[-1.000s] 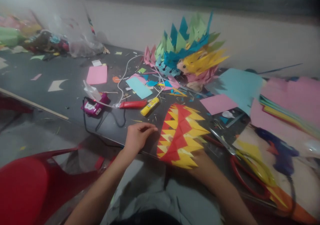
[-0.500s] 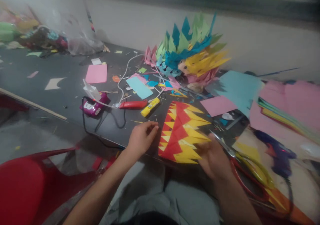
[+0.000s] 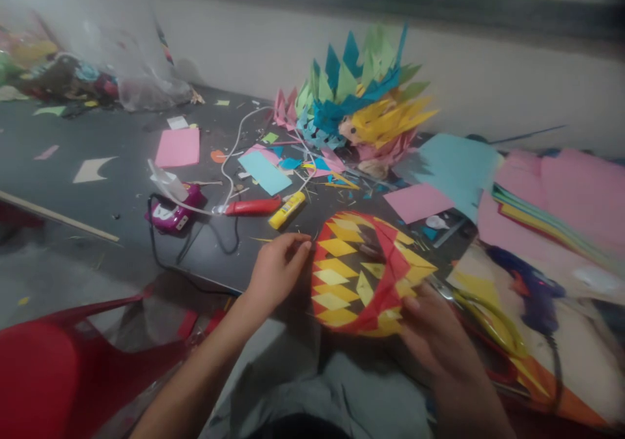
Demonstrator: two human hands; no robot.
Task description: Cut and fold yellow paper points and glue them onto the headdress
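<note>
A red and yellow paper crown (image 3: 400, 263) with pointed tips is tilted in front of me, its ring open toward me and its side showing a yellow diamond pattern. My right hand (image 3: 427, 322) grips its right side, thumb in front and the other fingers partly hidden. Close to the crown's left edge is my left hand (image 3: 278, 263), fingers loosely bent with a small gap between thumb and forefinger; whether they touch the paper I cannot tell. Scissors (image 3: 488, 318) with yellow and red handles lie just beyond my right hand.
Finished spiky paper crowns (image 3: 361, 100) are stacked against the wall. A glue gun (image 3: 527, 286) rests on the right beside coloured paper sheets (image 3: 551, 198). A purple power adapter (image 3: 176, 211), red cutter (image 3: 251, 206), yellow glue stick (image 3: 287, 210) and paper scraps lie about. A red chair (image 3: 39, 380) stands at left.
The crown has turned from a flattened side view to show its open ring. My right hand has shifted slightly right and down with it; my left hand stays beside the crown's left edge.
</note>
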